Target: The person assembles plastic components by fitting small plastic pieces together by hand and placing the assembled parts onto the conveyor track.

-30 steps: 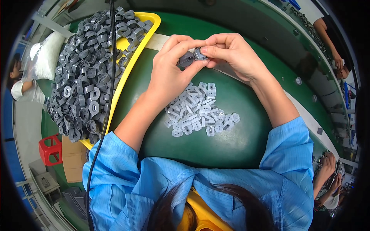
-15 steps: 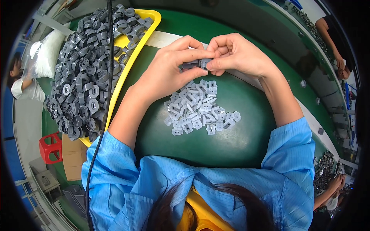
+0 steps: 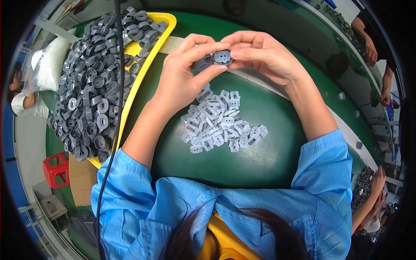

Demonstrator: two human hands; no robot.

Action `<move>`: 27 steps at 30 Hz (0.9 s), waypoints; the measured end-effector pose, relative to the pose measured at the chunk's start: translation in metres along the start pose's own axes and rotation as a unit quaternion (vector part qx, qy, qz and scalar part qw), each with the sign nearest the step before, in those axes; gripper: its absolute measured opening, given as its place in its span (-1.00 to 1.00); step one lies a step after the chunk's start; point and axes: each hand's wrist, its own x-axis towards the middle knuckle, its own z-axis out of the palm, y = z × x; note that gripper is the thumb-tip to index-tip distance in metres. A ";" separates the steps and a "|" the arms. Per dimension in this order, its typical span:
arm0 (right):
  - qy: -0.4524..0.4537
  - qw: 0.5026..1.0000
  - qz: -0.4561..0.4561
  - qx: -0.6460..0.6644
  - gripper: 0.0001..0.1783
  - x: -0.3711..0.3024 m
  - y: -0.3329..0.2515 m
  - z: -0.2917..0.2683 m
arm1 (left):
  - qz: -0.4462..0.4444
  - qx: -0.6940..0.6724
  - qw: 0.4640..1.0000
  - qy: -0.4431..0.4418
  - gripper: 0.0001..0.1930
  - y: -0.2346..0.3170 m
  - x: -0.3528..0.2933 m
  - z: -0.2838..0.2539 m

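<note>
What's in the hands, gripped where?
A small grey part, pinched by its edges between the fingertips of left hand and right hand, above the table.

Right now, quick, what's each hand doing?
Left hand: closed, pinching a dark grey plastic part.
Right hand: closed, pinching a grey plastic part that touches the left one's.

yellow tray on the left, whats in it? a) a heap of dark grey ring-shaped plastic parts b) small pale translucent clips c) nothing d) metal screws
a: the yellow tray is piled with dark grey ring-shaped parts, while the small pale translucent pieces lie loose on the green table in front of the person, below the left hand and right hand, which together hold one grey part.
</note>
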 end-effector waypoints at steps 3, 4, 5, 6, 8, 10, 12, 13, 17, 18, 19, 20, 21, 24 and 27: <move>0.027 0.995 -0.026 -0.092 -0.72 0.002 0.002 0.008 | 0.006 -0.004 1.000 0.005 -0.60 -0.001 0.000 0.002; 0.015 0.996 -0.040 -0.073 -0.73 0.003 0.006 0.007 | 0.001 -0.026 1.000 0.009 -0.60 -0.001 0.001 0.005; 0.003 0.997 -0.053 -0.055 -0.73 0.004 0.009 0.006 | 0.001 -0.028 1.000 0.008 -0.60 0.000 0.000 0.009; -0.007 0.999 -0.028 -0.015 -0.76 0.004 0.011 0.006 | -0.010 -0.037 0.999 0.008 -0.60 0.001 -0.001 0.012; -0.022 0.999 -0.008 -0.023 -0.75 0.004 0.008 0.001 | -0.014 -0.051 0.999 0.014 -0.60 0.001 -0.002 0.017; -0.045 0.998 0.021 -0.047 -0.76 0.001 0.003 -0.003 | -0.021 -0.059 0.998 -0.002 -0.60 0.003 -0.001 0.014; -0.041 0.996 0.027 -0.072 -0.77 -0.002 -0.004 -0.004 | -0.035 -0.074 0.996 -0.034 -0.61 0.005 -0.002 0.011; -0.034 0.994 0.034 -0.097 -0.78 -0.003 -0.007 -0.004 | -0.035 -0.073 0.996 -0.033 -0.61 0.004 -0.002 0.009; -0.004 0.970 0.017 -0.244 -0.76 -0.005 -0.007 0.007 | -0.066 -0.038 0.991 -0.110 -0.61 0.008 0.000 0.000; 0.005 0.950 -0.015 -0.312 -0.75 -0.006 -0.006 0.009 | -0.072 -0.004 0.989 -0.129 -0.61 0.010 0.001 -0.001; 0.005 0.950 -0.015 -0.311 -0.75 -0.006 -0.005 0.012 | -0.072 -0.004 0.989 -0.130 -0.61 0.009 0.000 -0.002; 0.009 0.950 -0.057 -0.308 -0.75 -0.006 -0.002 0.014 | -0.057 -0.010 0.992 -0.115 -0.61 0.006 -0.001 -0.002; 0.014 0.947 -0.099 -0.305 -0.75 -0.007 0.000 0.015 | -0.042 -0.017 0.994 -0.100 -0.60 0.003 -0.001 -0.001; 0.000 0.991 -0.078 -0.111 -0.71 -0.004 0.001 0.012 | -0.077 -0.189 0.978 -0.051 -0.58 0.010 0.002 0.004; -0.026 0.998 -0.047 0.036 -0.72 0.001 0.011 0.002 | -0.091 -0.238 0.967 -0.016 -0.59 0.012 -0.002 0.013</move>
